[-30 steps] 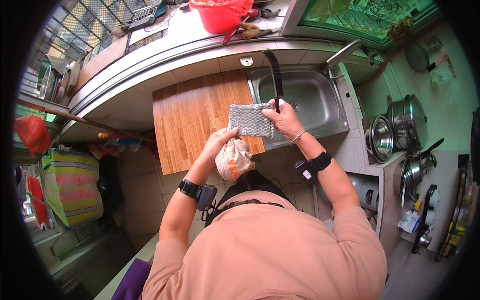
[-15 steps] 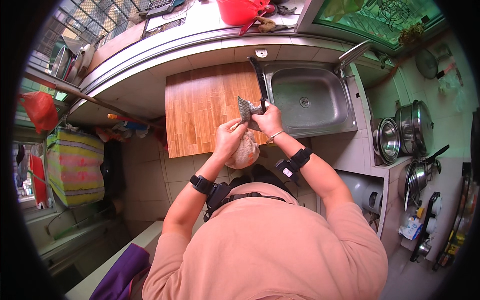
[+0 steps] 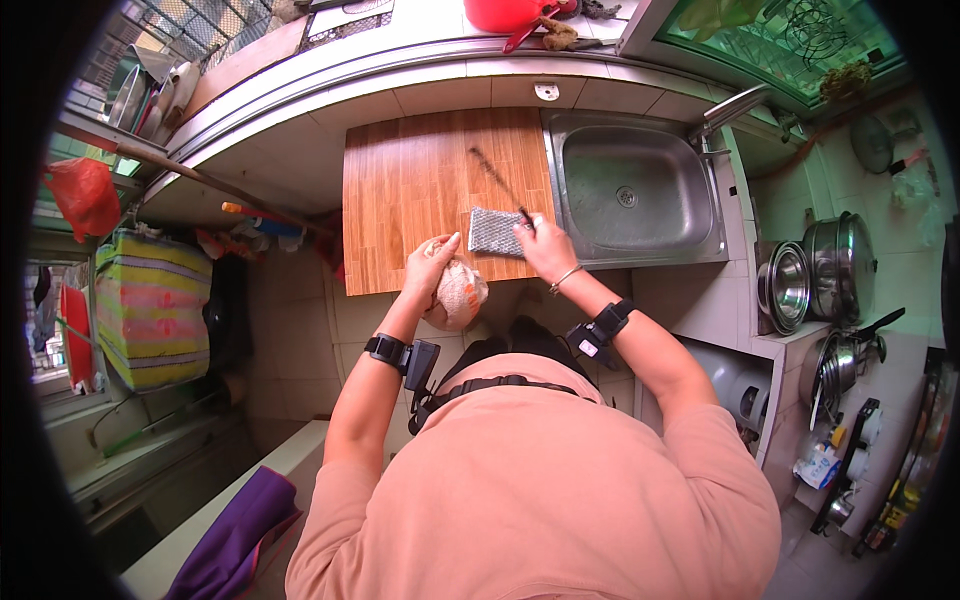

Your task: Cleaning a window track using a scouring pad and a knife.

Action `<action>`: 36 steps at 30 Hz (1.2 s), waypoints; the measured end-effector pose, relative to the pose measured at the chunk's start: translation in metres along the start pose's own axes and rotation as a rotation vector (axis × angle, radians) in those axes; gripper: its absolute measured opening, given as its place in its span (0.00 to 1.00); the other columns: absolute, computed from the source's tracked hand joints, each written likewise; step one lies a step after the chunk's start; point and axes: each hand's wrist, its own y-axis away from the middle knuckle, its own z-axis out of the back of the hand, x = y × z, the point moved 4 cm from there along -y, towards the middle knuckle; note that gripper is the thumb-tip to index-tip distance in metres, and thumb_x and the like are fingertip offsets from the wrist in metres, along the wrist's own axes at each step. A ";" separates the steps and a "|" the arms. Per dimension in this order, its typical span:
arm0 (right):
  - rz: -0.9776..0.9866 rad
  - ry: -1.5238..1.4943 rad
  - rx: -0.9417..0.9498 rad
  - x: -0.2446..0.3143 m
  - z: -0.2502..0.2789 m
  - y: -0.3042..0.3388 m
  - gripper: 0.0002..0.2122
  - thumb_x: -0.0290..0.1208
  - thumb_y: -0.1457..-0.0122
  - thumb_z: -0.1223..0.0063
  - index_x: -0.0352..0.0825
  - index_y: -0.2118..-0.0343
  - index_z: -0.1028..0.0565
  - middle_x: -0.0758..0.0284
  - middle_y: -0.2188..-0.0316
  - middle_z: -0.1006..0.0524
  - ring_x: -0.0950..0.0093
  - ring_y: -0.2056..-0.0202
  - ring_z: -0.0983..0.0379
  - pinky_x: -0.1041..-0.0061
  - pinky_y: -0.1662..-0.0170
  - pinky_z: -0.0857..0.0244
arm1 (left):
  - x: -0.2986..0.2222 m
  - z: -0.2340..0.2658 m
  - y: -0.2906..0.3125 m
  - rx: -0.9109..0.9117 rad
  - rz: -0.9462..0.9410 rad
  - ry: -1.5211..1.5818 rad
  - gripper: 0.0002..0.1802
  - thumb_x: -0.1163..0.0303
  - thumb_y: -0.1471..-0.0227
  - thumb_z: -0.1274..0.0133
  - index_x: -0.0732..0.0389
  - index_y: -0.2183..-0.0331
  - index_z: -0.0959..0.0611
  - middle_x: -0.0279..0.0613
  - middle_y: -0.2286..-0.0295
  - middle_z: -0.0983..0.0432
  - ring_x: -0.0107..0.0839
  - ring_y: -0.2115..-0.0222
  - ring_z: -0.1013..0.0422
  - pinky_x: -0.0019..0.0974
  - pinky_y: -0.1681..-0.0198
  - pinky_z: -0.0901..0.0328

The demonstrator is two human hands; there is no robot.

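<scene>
My left hand (image 3: 427, 268) grips the gathered top of a whitish plastic bag (image 3: 458, 298) with orange marks, which hangs at the front edge of the wooden board (image 3: 410, 185). What the bag contains is hidden. In my right hand (image 3: 546, 250) is the handle of a long, thin dark brush (image 3: 492, 177), blurred and slanting up to the left over the board. A grey mesh cloth (image 3: 492, 232) lies flat under that hand's fingertips at the board's front right part; whether they pinch it as well I cannot tell.
Right of the board is a steel sink (image 3: 640, 190) with a tap (image 3: 712, 135). Steel pots (image 3: 835, 265) stand farther right. A red container (image 3: 500, 14) sits on the sill behind. On the left hang a striped bag (image 3: 150, 310) and a red plastic bag (image 3: 80, 198).
My hands have moved apart, the left one going left with the bag. The mesh cloth, bunched between them before, now lies flatter. The brush has swung from near upright to the left.
</scene>
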 end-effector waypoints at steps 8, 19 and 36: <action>0.582 -0.068 0.162 0.038 -0.084 0.015 0.13 0.32 0.42 0.61 0.27 0.66 0.26 0.51 0.69 0.26 0.56 0.64 0.31 0.63 0.57 0.37 | 0.007 0.018 0.003 -0.042 -0.047 0.127 0.18 0.64 0.52 0.42 0.68 0.63 0.21 0.38 0.69 0.24 0.24 0.68 0.30 0.28 0.64 0.35; 0.473 0.597 0.073 -0.042 -0.064 -0.003 0.25 0.33 0.62 0.34 0.47 0.56 0.27 0.64 0.55 0.32 0.62 0.53 0.37 0.65 0.52 0.36 | 0.021 0.096 0.161 -0.394 -0.101 0.329 0.15 0.65 0.49 0.47 0.65 0.63 0.21 0.34 0.71 0.28 0.22 0.71 0.33 0.26 0.66 0.37; -0.363 -0.553 1.396 -0.024 -0.089 0.219 0.06 0.28 0.47 0.42 0.40 0.67 0.27 0.77 0.68 0.26 0.82 0.61 0.32 0.70 0.55 0.38 | 0.264 -0.059 0.575 -1.274 -0.180 0.961 0.21 0.59 0.47 0.49 0.65 0.58 0.25 0.38 0.69 0.29 0.27 0.66 0.31 0.30 0.60 0.35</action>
